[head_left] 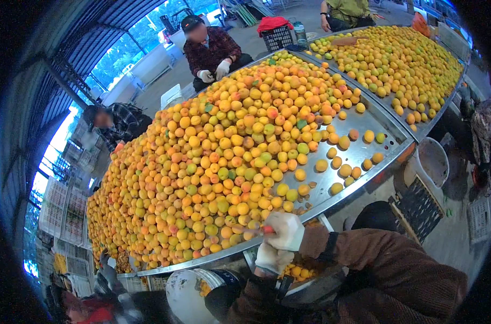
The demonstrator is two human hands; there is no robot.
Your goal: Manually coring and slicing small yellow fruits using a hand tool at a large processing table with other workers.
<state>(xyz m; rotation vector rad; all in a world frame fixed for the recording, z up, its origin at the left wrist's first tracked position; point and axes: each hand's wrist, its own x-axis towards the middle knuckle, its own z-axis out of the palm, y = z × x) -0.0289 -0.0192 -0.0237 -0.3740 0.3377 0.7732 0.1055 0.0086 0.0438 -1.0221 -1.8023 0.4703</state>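
Observation:
My right hand (285, 231), in a white glove, is closed around a small tool with a red handle (268, 230). A thin blurred part of the tool points left over the fruit; it looks like a knife blade, but the blur hides its shape. My left hand (272, 258), also gloved, is closed just below and touches the right one; what it holds, if anything, is hidden. Both hands are at the near edge of a metal table (359, 175) heaped with apricots (218, 162). Beneath my hands a container holds orange fruit pieces (299, 271).
A white bucket (181, 296) stands at the lower left by the table. More apricots (391, 65) cover a second table at the far right. Co-workers (208, 51) sit around the tables. A black crate (418, 209) and a white basin (433, 162) are at my right.

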